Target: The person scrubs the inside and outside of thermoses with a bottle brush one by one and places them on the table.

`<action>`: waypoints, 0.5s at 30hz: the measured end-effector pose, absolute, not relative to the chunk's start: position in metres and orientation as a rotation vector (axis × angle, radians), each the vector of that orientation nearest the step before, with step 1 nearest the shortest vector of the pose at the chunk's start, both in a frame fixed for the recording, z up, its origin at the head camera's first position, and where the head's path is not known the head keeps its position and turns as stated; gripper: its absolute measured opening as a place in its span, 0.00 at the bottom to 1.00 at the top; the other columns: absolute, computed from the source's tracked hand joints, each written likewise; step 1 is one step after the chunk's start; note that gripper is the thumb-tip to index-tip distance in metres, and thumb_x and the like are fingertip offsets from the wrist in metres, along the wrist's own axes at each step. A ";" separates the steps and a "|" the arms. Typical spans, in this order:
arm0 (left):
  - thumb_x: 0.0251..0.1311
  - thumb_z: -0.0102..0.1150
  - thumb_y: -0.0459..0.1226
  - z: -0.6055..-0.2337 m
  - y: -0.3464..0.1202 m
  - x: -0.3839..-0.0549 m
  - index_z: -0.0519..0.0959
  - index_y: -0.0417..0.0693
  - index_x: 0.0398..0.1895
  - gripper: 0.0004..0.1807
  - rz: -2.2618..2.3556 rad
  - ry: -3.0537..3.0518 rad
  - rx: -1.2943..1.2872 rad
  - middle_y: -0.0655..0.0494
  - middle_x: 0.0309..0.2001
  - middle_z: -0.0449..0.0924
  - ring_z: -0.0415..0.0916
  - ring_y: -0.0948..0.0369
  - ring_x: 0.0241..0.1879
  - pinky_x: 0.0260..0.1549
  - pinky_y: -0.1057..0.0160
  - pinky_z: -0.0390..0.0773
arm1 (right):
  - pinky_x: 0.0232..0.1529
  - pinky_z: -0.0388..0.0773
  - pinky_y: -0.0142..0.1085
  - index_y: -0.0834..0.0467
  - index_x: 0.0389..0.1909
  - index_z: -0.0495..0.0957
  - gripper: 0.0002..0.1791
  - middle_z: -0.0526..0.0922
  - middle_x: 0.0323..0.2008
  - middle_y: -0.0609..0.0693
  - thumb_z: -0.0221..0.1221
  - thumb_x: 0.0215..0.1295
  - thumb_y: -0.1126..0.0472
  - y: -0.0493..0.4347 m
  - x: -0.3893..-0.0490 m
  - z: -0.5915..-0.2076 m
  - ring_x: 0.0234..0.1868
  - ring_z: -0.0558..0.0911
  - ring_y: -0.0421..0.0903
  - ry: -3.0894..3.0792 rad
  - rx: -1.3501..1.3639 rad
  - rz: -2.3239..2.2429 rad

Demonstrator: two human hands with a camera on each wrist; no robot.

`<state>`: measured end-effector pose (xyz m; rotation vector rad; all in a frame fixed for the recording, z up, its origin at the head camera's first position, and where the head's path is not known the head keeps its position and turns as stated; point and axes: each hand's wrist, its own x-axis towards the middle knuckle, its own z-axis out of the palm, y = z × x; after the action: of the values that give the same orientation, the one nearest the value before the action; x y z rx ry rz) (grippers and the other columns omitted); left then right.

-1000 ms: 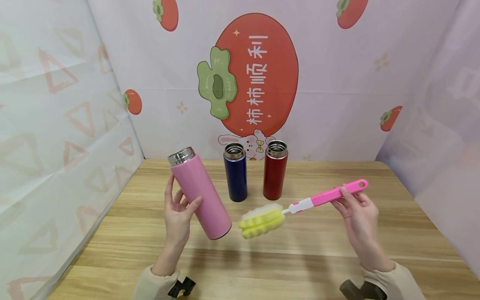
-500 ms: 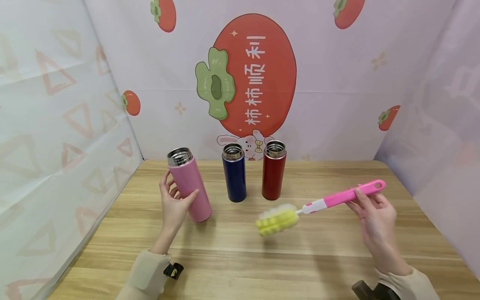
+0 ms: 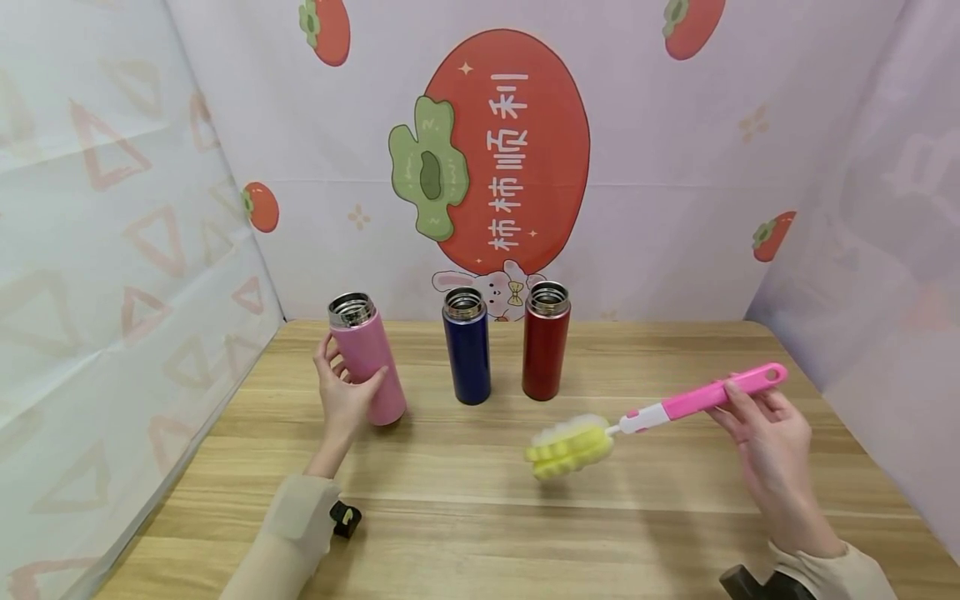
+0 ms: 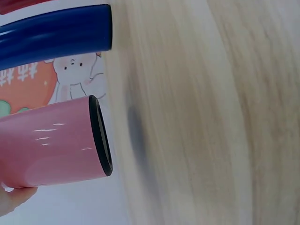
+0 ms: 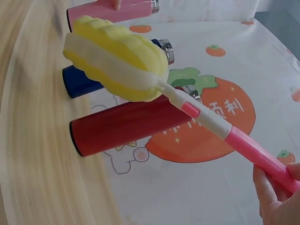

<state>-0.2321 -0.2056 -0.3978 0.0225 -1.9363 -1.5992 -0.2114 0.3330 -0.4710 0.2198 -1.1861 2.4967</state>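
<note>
On the left, my left hand (image 3: 345, 404) grips a pink thermos bottle (image 3: 367, 358) around its body. The bottle leans slightly, its mouth uncapped. In the left wrist view the dark base of the pink bottle (image 4: 101, 136) hangs a little above the wood, with a shadow beyond it. My right hand (image 3: 772, 433) pinches the pink handle of a bottle brush (image 3: 705, 400). Its yellow and white sponge head (image 3: 570, 446) points left, held above the table. In the right wrist view the sponge head (image 5: 117, 61) covers part of the blue bottle (image 5: 82, 79).
A blue bottle (image 3: 468, 350) and a red bottle (image 3: 546, 346) stand upright and uncapped at the middle back of the wooden table (image 3: 480, 533). Behind them hangs a printed cloth (image 3: 660, 208); another cloth (image 3: 135, 292) walls the left side.
My left hand has carried the pink bottle left, back and down, turning it more upright. My right hand has moved the brush to the right, away from that bottle. Blue and red bottles stayed put.
</note>
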 end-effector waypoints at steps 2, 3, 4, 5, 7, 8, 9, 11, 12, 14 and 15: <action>0.38 0.67 0.27 -0.400 -0.207 -0.236 0.49 0.57 0.65 0.51 -1.583 -1.944 0.018 0.49 0.50 0.60 0.66 0.60 0.41 0.36 0.69 0.69 | 0.45 0.69 0.51 0.74 0.56 0.61 0.23 0.74 0.46 0.67 0.50 0.58 0.76 0.342 -0.218 -0.486 0.44 0.77 0.59 -1.207 0.207 2.476; 0.38 0.67 0.26 -0.401 -0.208 -0.238 0.49 0.57 0.65 0.51 -1.577 -1.945 0.017 0.49 0.50 0.60 0.66 0.60 0.41 0.36 0.69 0.68 | 0.45 0.69 0.51 0.74 0.56 0.60 0.23 0.74 0.46 0.67 0.50 0.58 0.76 0.344 -0.219 -0.488 0.44 0.77 0.59 -1.217 0.202 2.467; 0.38 0.67 0.26 -0.402 -0.209 -0.239 0.49 0.56 0.65 0.51 -1.573 -1.944 0.014 0.48 0.50 0.60 0.66 0.60 0.41 0.36 0.68 0.68 | 0.45 0.69 0.51 0.74 0.56 0.60 0.23 0.74 0.46 0.67 0.49 0.58 0.76 0.345 -0.219 -0.490 0.44 0.77 0.60 -1.199 0.215 2.478; 0.38 0.67 0.26 -0.403 -0.210 -0.240 0.49 0.55 0.65 0.51 -1.563 -1.944 0.011 0.48 0.50 0.60 0.66 0.59 0.40 0.36 0.68 0.68 | 0.44 0.70 0.51 0.74 0.56 0.61 0.22 0.75 0.45 0.66 0.49 0.59 0.76 0.344 -0.218 -0.488 0.44 0.77 0.59 -1.210 0.240 2.471; 0.37 0.67 0.25 -0.405 -0.211 -0.243 0.49 0.54 0.64 0.51 -1.555 -1.942 0.004 0.48 0.49 0.61 0.66 0.59 0.40 0.36 0.68 0.68 | 0.44 0.71 0.49 0.74 0.53 0.64 0.20 0.76 0.43 0.65 0.49 0.58 0.76 0.331 -0.206 -0.468 0.42 0.78 0.57 -1.223 0.190 2.482; 0.37 0.66 0.24 -0.405 -0.212 -0.243 0.49 0.53 0.64 0.51 -1.550 -1.943 0.002 0.48 0.49 0.61 0.66 0.59 0.40 0.36 0.67 0.68 | 0.43 0.72 0.48 0.74 0.52 0.65 0.18 0.77 0.41 0.65 0.48 0.59 0.77 0.323 -0.200 -0.457 0.40 0.79 0.56 -1.207 0.216 2.490; 0.37 0.66 0.24 -0.406 -0.212 -0.244 0.49 0.53 0.64 0.51 -1.545 -1.944 -0.001 0.48 0.49 0.61 0.66 0.59 0.40 0.36 0.67 0.68 | 0.42 0.73 0.46 0.74 0.49 0.68 0.16 0.78 0.38 0.64 0.48 0.59 0.77 0.310 -0.189 -0.439 0.38 0.80 0.54 -1.189 0.205 2.504; 0.37 0.66 0.23 -0.408 -0.214 -0.245 0.48 0.52 0.64 0.51 -1.531 -1.955 -0.006 0.48 0.49 0.60 0.66 0.59 0.40 0.36 0.68 0.68 | 0.40 0.75 0.43 0.73 0.43 0.72 0.12 0.80 0.34 0.61 0.47 0.59 0.78 0.284 -0.168 -0.402 0.35 0.81 0.51 -1.160 0.195 2.528; 0.37 0.66 0.23 -0.408 -0.214 -0.245 0.48 0.52 0.64 0.51 -1.525 -1.962 -0.009 0.49 0.49 0.60 0.66 0.59 0.39 0.36 0.69 0.68 | 0.39 0.75 0.41 0.72 0.40 0.73 0.11 0.80 0.32 0.60 0.47 0.59 0.78 0.272 -0.158 -0.386 0.33 0.81 0.50 -1.141 0.174 2.543; 0.37 0.66 0.22 -0.410 -0.216 -0.245 0.48 0.52 0.64 0.51 -1.515 -1.976 -0.014 0.49 0.48 0.60 0.66 0.59 0.39 0.35 0.71 0.68 | 0.37 0.76 0.40 0.72 0.38 0.74 0.10 0.80 0.31 0.60 0.47 0.58 0.79 0.263 -0.151 -0.375 0.32 0.81 0.50 -1.098 0.227 2.563; 0.37 0.66 0.22 -0.410 -0.217 -0.245 0.48 0.52 0.64 0.51 -1.512 -1.983 -0.015 0.49 0.48 0.60 0.66 0.60 0.38 0.34 0.72 0.68 | 0.38 0.76 0.40 0.71 0.38 0.74 0.10 0.80 0.31 0.60 0.48 0.58 0.78 0.263 -0.150 -0.374 0.32 0.81 0.49 -1.111 0.204 2.566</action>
<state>-0.2447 -0.2167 -0.4100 -0.0152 -1.9828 -1.5118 -0.1503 0.2628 -0.3737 0.2042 -1.1105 2.5661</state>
